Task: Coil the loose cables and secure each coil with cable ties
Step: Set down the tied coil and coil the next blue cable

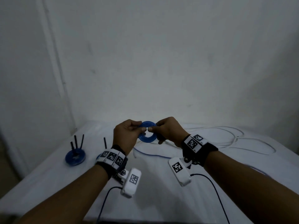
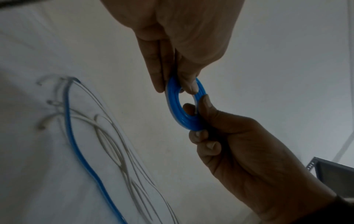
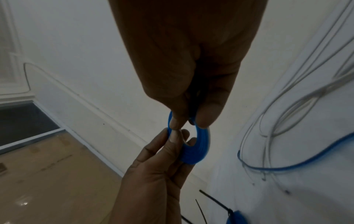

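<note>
Your left hand (image 1: 125, 135) and right hand (image 1: 168, 131) each pinch opposite sides of the blue coil (image 1: 147, 133), probably keeping its turns from springing loose before tying.

hands (image 1: 146, 132) raised together, fingers pinching

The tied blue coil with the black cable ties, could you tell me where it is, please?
In the head view the tied blue coil lies on the white table, far left of the left hand.
</note>
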